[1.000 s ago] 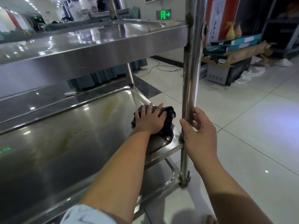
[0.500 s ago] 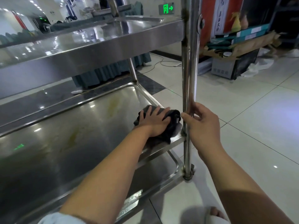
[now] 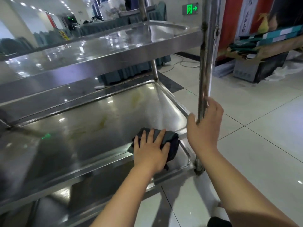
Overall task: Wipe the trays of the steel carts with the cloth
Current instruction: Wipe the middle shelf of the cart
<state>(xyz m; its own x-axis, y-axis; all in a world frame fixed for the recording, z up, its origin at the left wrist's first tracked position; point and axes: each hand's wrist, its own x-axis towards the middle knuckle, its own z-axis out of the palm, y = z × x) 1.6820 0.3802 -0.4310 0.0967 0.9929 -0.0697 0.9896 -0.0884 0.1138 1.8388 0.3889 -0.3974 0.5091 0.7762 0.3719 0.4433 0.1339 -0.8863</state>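
Note:
A steel cart with three trays fills the left of the head view. My left hand (image 3: 151,149) presses flat, fingers spread, on a dark folded cloth (image 3: 171,141) at the near right corner of the middle tray (image 3: 82,128). Yellowish smears mark that tray's floor farther in. My right hand (image 3: 205,126) grips the cart's near right upright post (image 3: 206,63) just above the middle tray's rim. The top tray (image 3: 98,51) shines wet overhead. The bottom tray (image 3: 183,163) shows below the cloth.
Pale tiled floor (image 3: 262,145) spreads to the right. Stacked cardboard boxes and a grey box (image 3: 255,69) stand at the back right by a red banner. A white cable (image 3: 183,63) lies on the floor behind the cart. Draped tables stand beyond.
My left hand has slid the cloth toward me along the middle tray's right end to its near corner. My right hand has kept its grip on the post.

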